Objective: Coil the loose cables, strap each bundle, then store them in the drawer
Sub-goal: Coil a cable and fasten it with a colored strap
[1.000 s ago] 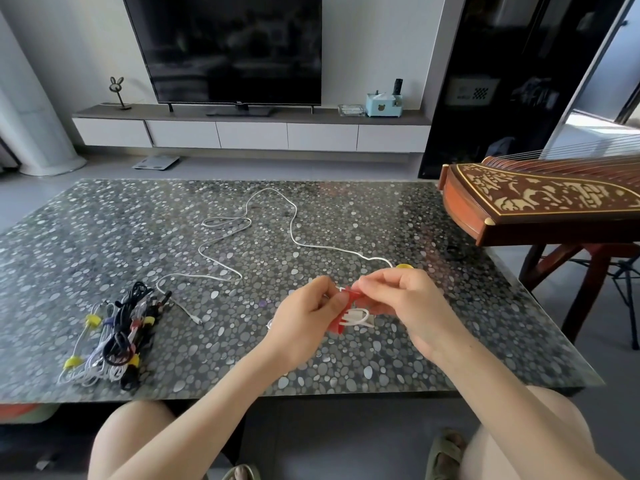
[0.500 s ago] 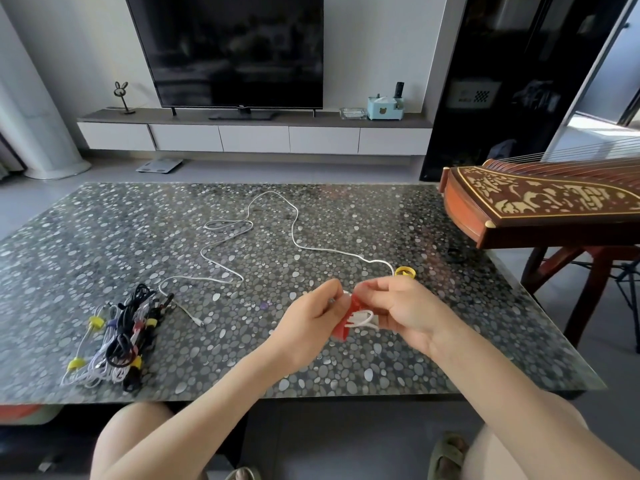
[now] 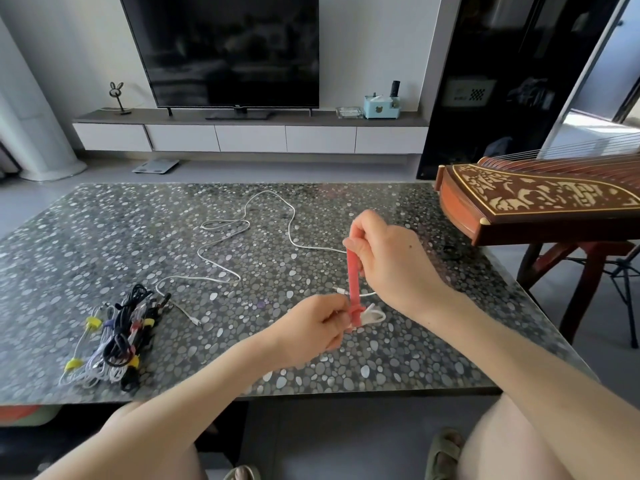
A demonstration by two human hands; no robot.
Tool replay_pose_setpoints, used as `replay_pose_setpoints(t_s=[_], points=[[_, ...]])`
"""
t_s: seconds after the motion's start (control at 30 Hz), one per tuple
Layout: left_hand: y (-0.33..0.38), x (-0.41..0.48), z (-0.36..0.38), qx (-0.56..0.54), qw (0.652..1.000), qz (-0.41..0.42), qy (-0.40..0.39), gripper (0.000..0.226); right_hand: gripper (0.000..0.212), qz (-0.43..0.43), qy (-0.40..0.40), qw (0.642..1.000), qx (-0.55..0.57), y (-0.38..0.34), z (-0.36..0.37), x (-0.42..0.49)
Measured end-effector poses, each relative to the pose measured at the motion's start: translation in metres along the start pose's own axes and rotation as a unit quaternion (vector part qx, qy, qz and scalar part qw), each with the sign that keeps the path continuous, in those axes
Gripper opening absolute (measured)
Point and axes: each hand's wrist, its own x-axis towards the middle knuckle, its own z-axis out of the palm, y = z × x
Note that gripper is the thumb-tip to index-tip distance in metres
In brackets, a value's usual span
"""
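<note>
My left hand [image 3: 317,327] pinches a small coil of white cable [image 3: 374,315] just above the table's front half. A red strap [image 3: 354,284] is wrapped around the coil and stretches straight up from it. My right hand [image 3: 388,261] grips the strap's upper end, held higher than the left hand. A long loose white cable [image 3: 221,252] snakes across the middle of the pebble-patterned table [image 3: 104,237]. At the front left lies a pile of strapped cable bundles [image 3: 114,344], black and white with yellow and red straps.
A carved wooden zither [image 3: 540,206] on a stand overhangs the table's right edge. Behind the table stand a low TV cabinet with drawers [image 3: 249,136] and a television [image 3: 228,50]. A scale [image 3: 156,166] lies on the floor. My knees are under the front edge.
My right hand has risen and pulled the red strap upward, stretching it taut from the coil. My left hand has kept hold of the coil low down. The view has tilted slightly.
</note>
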Motion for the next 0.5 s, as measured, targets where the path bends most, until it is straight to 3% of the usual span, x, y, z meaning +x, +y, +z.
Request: replay_pose_setpoints(t_s=[0.07, 0.17, 0.23, 0.3, 0.37, 0.5], points=[[0.004, 0.001, -0.001, 0.02, 1.0, -0.004, -0.004, 0.029, 0.012, -0.003, 0.014, 1.0, -0.007, 0.001, 0.008, -0.001], [0.006, -0.002, 0.006, 0.087, 0.995, 0.017, 0.036, 0.023, 0.015, 0.133, -0.028, 0.987, 0.082, 0.009, 0.017, 0.0], [0.004, -0.006, 0.012, 0.088, 0.991, 0.055, 0.082, 0.014, 0.017, 0.241, -0.069, 0.96, 0.121, 0.015, 0.018, 0.005], [0.003, -0.01, 0.015, 0.083, 0.985, 0.103, 0.111, 0.003, 0.019, 0.338, -0.109, 0.91, 0.215, 0.019, 0.018, 0.008], [0.003, -0.011, 0.015, 0.095, 0.977, 0.14, 0.13, 0.005, 0.025, 0.393, -0.144, 0.856, 0.304, 0.018, 0.017, 0.011], [0.005, -0.009, 0.014, 0.183, 0.951, 0.183, 0.171, 0.033, 0.036, 0.424, -0.192, 0.828, 0.313, 0.015, 0.015, 0.015]])
